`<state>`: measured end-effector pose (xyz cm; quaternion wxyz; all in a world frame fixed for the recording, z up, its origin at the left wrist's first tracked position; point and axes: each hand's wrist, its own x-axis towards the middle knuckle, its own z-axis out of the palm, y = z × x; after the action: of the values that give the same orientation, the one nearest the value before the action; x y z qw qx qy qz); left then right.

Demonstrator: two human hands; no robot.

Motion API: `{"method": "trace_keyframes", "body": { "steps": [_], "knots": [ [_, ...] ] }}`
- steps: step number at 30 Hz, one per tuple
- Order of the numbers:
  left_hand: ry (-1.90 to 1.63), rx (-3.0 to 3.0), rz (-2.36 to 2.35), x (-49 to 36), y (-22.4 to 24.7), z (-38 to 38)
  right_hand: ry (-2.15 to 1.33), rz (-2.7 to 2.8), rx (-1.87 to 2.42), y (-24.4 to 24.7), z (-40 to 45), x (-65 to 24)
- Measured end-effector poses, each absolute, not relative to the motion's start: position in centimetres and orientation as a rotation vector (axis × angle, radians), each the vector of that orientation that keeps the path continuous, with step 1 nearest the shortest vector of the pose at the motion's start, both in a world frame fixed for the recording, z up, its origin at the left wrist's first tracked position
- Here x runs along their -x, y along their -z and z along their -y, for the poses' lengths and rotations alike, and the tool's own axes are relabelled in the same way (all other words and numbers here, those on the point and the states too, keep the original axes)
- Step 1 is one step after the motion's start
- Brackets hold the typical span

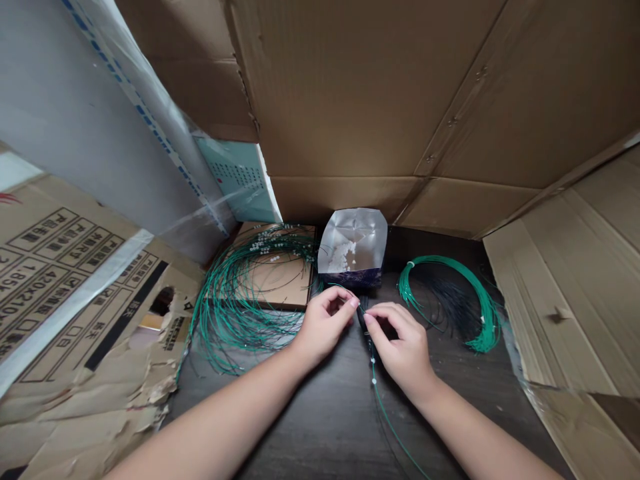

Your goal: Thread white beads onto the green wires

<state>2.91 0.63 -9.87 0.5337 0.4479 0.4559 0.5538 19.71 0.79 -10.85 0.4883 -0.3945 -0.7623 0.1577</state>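
In the head view, my left hand [325, 320] and my right hand [403, 343] face each other near the middle, fingertips almost meeting. Both are closed in a pinch on a thin green cord [387, 420]. From there the cord runs down towards the front edge of the view, with a few small white beads [373, 381] on it. A dark narrow object [369, 339] lies just below the fingertips; its kind is unclear. Right behind my hands stands an open silvery bag [367, 230] with white beads [343, 256] inside. What exactly sits between the fingertips is too small to make out.
Left, a loose bundle of beaded green cords [220, 327] spreads over a flat cardboard box [280, 283]. A coil of green cords [477, 307] with black strands [445, 300] lies right on the dark table [320, 427]. Cardboard walls [360, 100] enclose the back and sides.
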Motion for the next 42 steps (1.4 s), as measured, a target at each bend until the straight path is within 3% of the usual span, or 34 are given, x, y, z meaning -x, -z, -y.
{"method": "trace_keyframes", "body": {
  "steps": [21,42],
  "knots": [
    [-1.294,-1.416,-1.172,-2.8,10.6,-0.6,-0.439,1.803,0.989,10.9,-0.7,-19.8],
    [-1.323,-1.206,-1.053,-2.9,9.6,-0.5,-0.754,1.766,1.016,9.9,-0.9,-19.6]
  ]
}}
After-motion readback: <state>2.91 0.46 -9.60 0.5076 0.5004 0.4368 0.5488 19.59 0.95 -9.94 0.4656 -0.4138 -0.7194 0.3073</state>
